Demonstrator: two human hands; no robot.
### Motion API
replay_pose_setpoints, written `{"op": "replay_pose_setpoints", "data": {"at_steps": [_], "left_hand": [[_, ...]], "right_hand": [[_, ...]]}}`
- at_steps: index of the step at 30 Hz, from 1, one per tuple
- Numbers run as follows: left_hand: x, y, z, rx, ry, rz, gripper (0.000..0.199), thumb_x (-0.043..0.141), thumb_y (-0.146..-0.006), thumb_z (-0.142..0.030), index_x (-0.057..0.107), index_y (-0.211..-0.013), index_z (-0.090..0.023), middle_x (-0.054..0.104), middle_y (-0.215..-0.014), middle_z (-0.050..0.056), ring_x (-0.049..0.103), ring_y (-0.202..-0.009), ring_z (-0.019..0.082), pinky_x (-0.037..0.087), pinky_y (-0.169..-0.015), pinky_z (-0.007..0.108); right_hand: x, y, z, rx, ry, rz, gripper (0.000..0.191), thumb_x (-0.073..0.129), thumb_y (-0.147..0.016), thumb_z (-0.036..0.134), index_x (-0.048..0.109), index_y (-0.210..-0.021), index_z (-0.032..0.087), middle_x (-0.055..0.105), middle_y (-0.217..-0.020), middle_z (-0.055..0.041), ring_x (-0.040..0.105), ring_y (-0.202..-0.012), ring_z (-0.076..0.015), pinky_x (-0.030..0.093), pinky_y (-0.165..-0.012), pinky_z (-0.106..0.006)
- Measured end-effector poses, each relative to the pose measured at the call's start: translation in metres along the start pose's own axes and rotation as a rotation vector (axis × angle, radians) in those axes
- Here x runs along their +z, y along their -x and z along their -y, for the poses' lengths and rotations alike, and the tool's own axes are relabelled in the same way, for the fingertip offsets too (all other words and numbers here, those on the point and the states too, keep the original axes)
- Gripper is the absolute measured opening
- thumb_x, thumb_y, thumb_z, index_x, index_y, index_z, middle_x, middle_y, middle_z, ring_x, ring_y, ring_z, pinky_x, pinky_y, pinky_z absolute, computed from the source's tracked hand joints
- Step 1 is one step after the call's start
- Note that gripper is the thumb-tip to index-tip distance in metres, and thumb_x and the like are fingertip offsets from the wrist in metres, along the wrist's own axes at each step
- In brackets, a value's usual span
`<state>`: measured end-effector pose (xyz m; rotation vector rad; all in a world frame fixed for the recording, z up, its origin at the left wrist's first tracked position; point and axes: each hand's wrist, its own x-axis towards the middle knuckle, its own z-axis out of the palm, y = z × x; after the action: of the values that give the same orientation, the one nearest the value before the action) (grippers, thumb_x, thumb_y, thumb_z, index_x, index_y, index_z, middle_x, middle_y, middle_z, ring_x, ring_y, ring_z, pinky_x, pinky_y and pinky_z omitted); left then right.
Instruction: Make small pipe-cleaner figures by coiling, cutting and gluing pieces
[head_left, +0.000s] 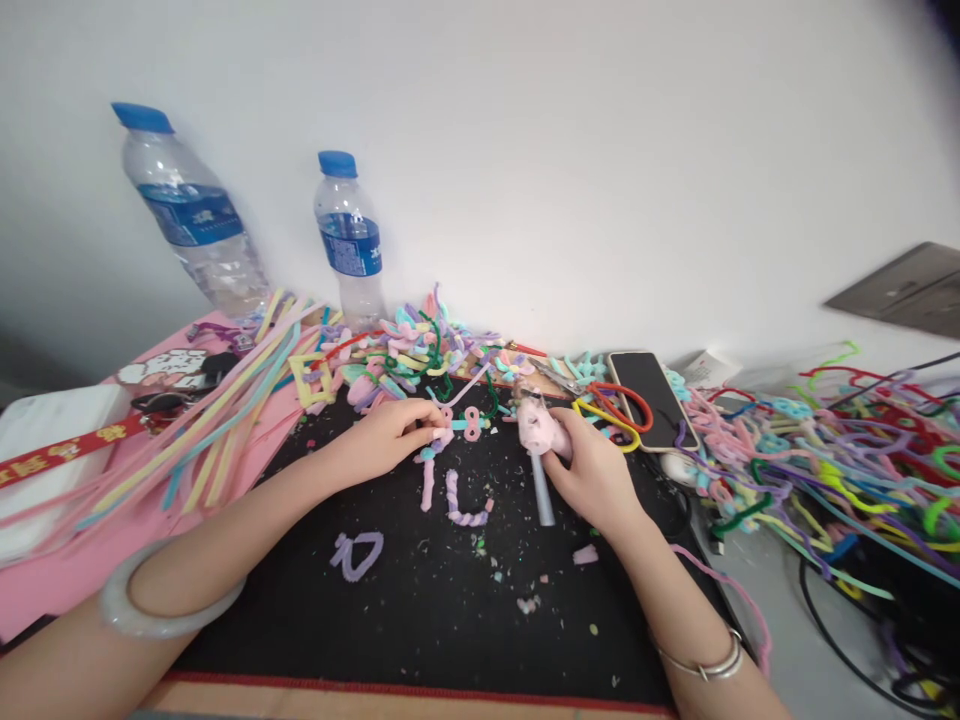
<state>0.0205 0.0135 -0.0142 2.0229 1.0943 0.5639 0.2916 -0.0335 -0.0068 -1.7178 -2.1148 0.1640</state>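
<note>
My left hand (397, 436) pinches a small pink and lilac pipe-cleaner piece (442, 432) between thumb and fingertips. Just right of it, a pink pipe-cleaner loop shape (472, 424) joins a light blue piece. Wrapped in my right hand (592, 468) is a pink hot glue gun (540, 428), with a translucent glue stick (543, 495) sticking out toward me. Below the hands, a pink pipe-cleaner stick (427, 484), a twisted lilac and pink curved piece (463, 508) and a purple looped piece (358, 556) lie on the black mat (420, 630).
Scissors (615, 408) with red and yellow handles and a phone (652, 400) lie at the back right. Pipe-cleaner pieces (420, 345) heap along the wall. Loose pipe cleaners (817, 460) and cables fill the right. Two water bottles (350, 240) stand behind; long strips (217, 420) lie left.
</note>
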Motion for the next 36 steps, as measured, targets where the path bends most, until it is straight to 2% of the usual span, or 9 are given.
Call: {"op": "replay_pose_setpoints", "data": {"at_steps": [3,6,9,12,16,20,23,29,36], "left_hand": [[-0.001,0.0,-0.003,-0.002,-0.009,-0.009,0.024,0.044,-0.085,-0.035,0.062,-0.082,-0.02,0.065,-0.083,0.003,0.056,-0.074,0.018,0.043,-0.064,0.026],[-0.002,0.001,-0.007,-0.01,-0.024,-0.039,0.023,0.044,-0.086,-0.035,0.06,-0.081,-0.019,0.063,-0.077,0.002,0.054,-0.067,0.016,0.041,-0.061,0.025],[-0.001,0.001,-0.008,-0.009,-0.007,-0.07,0.024,0.045,-0.086,-0.037,0.059,-0.079,-0.019,0.061,-0.074,0.001,0.052,-0.064,0.015,0.04,-0.059,0.025],[0.0,0.002,-0.007,-0.016,0.032,-0.079,0.024,0.045,-0.087,-0.039,0.058,-0.08,-0.019,0.059,-0.073,0.0,0.051,-0.062,0.014,0.039,-0.057,0.024],[0.001,0.002,-0.008,-0.023,0.062,-0.067,0.025,0.045,-0.087,-0.04,0.058,-0.081,-0.019,0.057,-0.073,0.0,0.05,-0.062,0.014,0.038,-0.057,0.025],[0.001,0.002,-0.008,-0.01,0.068,-0.046,0.022,0.045,-0.088,-0.037,0.058,-0.085,-0.019,0.059,-0.079,0.001,0.051,-0.068,0.015,0.038,-0.06,0.025],[0.001,0.002,-0.008,-0.003,0.064,-0.043,0.021,0.045,-0.088,-0.036,0.058,-0.087,-0.019,0.058,-0.078,0.0,0.049,-0.065,0.014,0.036,-0.057,0.024],[0.0,0.002,-0.006,0.002,0.063,-0.043,0.02,0.046,-0.088,-0.034,0.057,-0.085,-0.018,0.056,-0.076,-0.001,0.047,-0.064,0.013,0.034,-0.056,0.023],[0.001,0.002,-0.006,-0.007,0.079,-0.036,0.015,0.048,-0.087,-0.029,0.057,-0.084,-0.017,0.049,-0.068,-0.003,0.04,-0.059,0.011,0.031,-0.053,0.022]], "right_hand": [[0.003,-0.001,-0.005,-0.028,0.145,-0.001,0.045,0.05,-0.071,0.017,0.051,-0.116,0.015,0.061,-0.107,-0.0122,0.056,-0.096,-0.0283,0.042,-0.081,-0.038],[0.003,0.0,-0.004,-0.028,0.196,-0.038,0.046,0.054,-0.071,0.023,0.053,-0.116,0.016,0.058,-0.107,-0.0131,0.051,-0.099,-0.0315,0.04,-0.084,-0.045],[0.0,0.001,0.004,-0.067,0.083,-0.154,0.038,0.054,-0.077,0.026,0.055,-0.114,0.019,0.053,-0.11,-0.0124,0.049,-0.102,-0.0308,0.04,-0.087,-0.045],[0.0,0.004,0.015,-0.122,-0.112,-0.212,0.023,0.048,-0.084,0.021,0.058,-0.104,0.019,0.054,-0.102,-0.0104,0.051,-0.099,-0.0257,0.041,-0.087,-0.04],[0.003,0.001,0.034,-0.142,-0.341,-0.093,0.017,0.045,-0.087,0.017,0.059,-0.096,0.019,0.057,-0.091,-0.0064,0.054,-0.083,-0.0187,0.044,-0.075,-0.031],[0.007,-0.017,0.054,-0.155,-0.405,0.073,0.015,0.049,-0.086,0.017,0.061,-0.094,0.019,0.053,-0.077,-0.0015,0.052,-0.073,-0.0154,0.041,-0.067,-0.027],[0.01,-0.033,0.064,-0.174,-0.442,0.16,0.014,0.05,-0.084,0.015,0.061,-0.093,0.018,0.054,-0.077,-0.0002,0.051,-0.072,-0.0137,0.04,-0.067,-0.025],[0.012,-0.051,0.07,-0.13,-0.478,0.281,0.012,0.053,-0.079,0.01,0.061,-0.084,0.017,0.056,-0.072,0.002,0.05,-0.065,-0.0112,0.038,-0.065,-0.023],[0.012,-0.055,0.072,-0.088,-0.534,0.34,0.012,0.054,-0.077,0.007,0.063,-0.079,0.015,0.053,-0.062,0.0045,0.046,-0.057,-0.0089,0.036,-0.06,-0.021]]}}
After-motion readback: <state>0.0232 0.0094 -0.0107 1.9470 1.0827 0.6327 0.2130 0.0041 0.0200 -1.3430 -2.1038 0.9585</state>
